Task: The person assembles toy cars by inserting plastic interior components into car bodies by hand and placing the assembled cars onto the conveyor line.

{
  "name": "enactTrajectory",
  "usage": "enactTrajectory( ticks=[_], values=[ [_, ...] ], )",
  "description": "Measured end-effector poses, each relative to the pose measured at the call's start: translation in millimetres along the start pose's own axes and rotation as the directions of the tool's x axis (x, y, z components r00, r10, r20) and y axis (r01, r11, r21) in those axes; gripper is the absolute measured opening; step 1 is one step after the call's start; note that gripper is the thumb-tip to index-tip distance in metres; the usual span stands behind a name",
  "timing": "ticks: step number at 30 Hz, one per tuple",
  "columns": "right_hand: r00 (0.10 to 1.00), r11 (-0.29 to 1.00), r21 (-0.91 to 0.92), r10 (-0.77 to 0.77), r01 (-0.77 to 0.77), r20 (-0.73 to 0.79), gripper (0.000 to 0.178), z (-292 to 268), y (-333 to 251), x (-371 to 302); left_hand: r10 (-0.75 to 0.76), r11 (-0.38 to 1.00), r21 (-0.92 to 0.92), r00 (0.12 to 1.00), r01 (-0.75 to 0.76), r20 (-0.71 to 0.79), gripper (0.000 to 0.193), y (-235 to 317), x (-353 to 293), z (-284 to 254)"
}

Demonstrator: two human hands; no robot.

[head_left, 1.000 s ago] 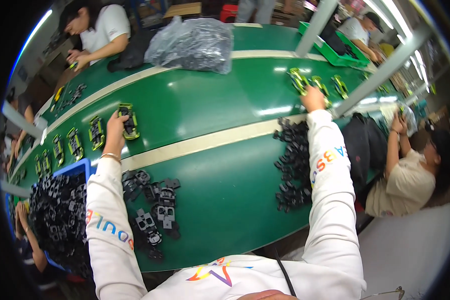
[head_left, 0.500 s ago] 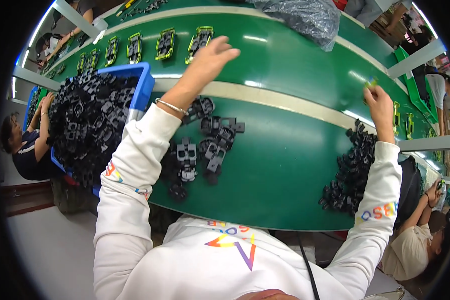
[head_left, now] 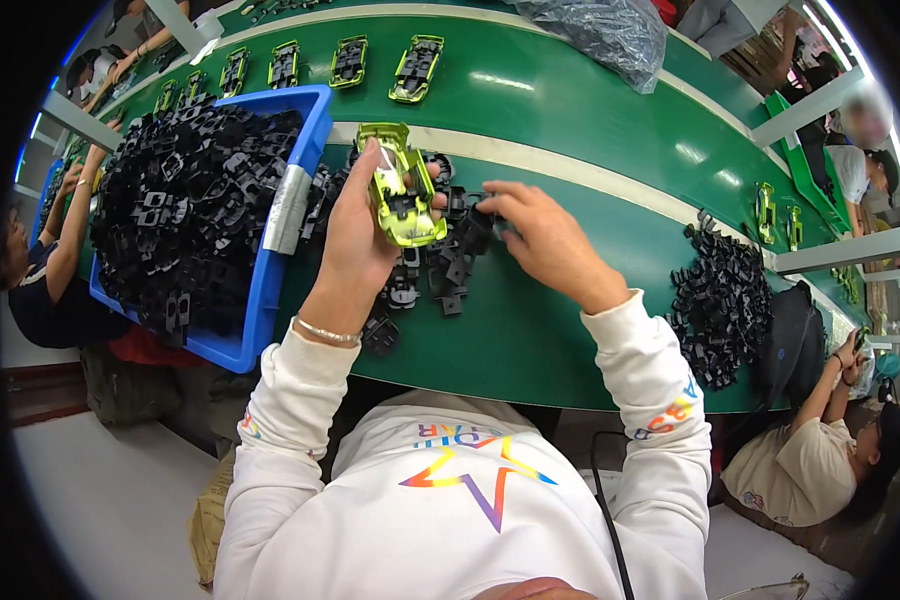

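Note:
A lime-green toy car body shell (head_left: 406, 205) lies in my left hand (head_left: 355, 240), its open underside facing up and my fingers curled round its edges. To the right of it, my right hand (head_left: 555, 245) has its thumb and forefinger closed at a black plastic part (head_left: 482, 220). That part belongs to or lies over a loose group of black and grey plastic car parts (head_left: 452, 290) on the green table (head_left: 550, 350). The shell and my left hand hide some of this group.
A blue bin (head_left: 317, 125) heaped with black parts stands at the left. Several lime car bodies (head_left: 417, 68) line the far belt, with more (head_left: 765, 212) at the right. Small black pieces (head_left: 720, 305) are piled right. A plastic bag (head_left: 610, 40) lies far back; co-workers sit at both sides.
My left hand has drawn back from the far row and now holds a lime shell. My right hand, which held a blurred lime thing at the right, has moved left to the black parts.

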State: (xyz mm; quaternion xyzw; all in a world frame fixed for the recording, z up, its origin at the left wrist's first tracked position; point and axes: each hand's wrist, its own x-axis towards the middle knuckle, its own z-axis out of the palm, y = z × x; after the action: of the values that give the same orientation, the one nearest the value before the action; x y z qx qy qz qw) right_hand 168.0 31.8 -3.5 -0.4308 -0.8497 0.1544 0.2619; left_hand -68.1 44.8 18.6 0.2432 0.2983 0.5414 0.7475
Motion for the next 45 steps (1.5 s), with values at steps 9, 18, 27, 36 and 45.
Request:
enactTrajectory(
  ticks=[9, 18, 27, 36, 45],
  values=[
    [0.999, 0.921, -0.388, 0.002, -0.017, -0.038, 0.025, -23.8, 15.5, -42.9, -0.123, 0.991, 0.044, 0.992, 0.123, -0.005, 0.037, -16.6, -33.8, -1.2],
    [0.976, 0.941, -0.270, 0.169, -0.201, -0.137, 0.036, -45.6, -20.8, -61.2, -0.120, 0.986, 0.115, 0.993, 0.119, 0.007, 0.038, -25.1, -17.6, 23.7],
    [0.960, 0.915, -0.324, 0.273, -0.241, 0.057, 0.032, -16.7, -23.0, -56.2, -0.177, 0.981, 0.072, 0.984, 0.178, -0.015, 0.036, -34.9, -18.1, 15.3],
    [0.906, 0.903, 0.100, 0.422, -0.417, -0.030, 0.041, -76.1, -58.3, -61.7, -0.169, 0.984, 0.067, 0.985, 0.166, 0.044, 0.038, -47.9, -21.1, 16.2],
    [0.820, 0.097, 0.979, 0.566, -0.177, 0.092, 0.044, -21.6, -80.1, -21.5, -0.028, 0.996, -0.080, 0.996, 0.035, 0.088, 0.046, -46.1, -21.9, 34.1]
  ],
)
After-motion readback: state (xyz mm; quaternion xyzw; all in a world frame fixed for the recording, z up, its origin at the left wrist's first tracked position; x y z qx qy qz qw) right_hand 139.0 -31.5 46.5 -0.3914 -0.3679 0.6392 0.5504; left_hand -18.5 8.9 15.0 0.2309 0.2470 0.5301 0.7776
